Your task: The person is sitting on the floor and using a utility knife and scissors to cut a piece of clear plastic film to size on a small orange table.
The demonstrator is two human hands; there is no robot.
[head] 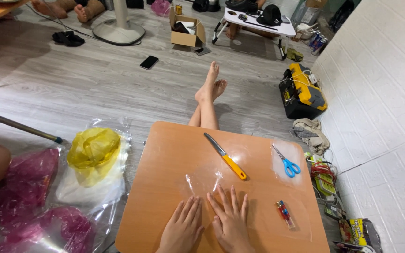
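My left hand point(183, 229) and my right hand point(230, 222) lie flat, palms down and side by side, on a clear plastic sheet point(202, 173) spread over a small orange-brown table point(160, 154). Neither hand holds anything. Just beyond my right fingertips lies a knife with an orange handle point(226, 156), its blade pointing away to the left. Blue-handled scissors point(287, 162) rest near the table's right edge. A small red lighter point(285, 213) lies to the right of my right hand.
My bare legs point(207, 98) stretch out past the table on a grey wooden floor. Yellow point(92, 150) and pink plastic bags point(24, 197) sit on the left. A black-and-yellow toolbox point(302, 91), cables and a white brick wall stand on the right. A phone point(149, 62), box and fan base lie farther off.
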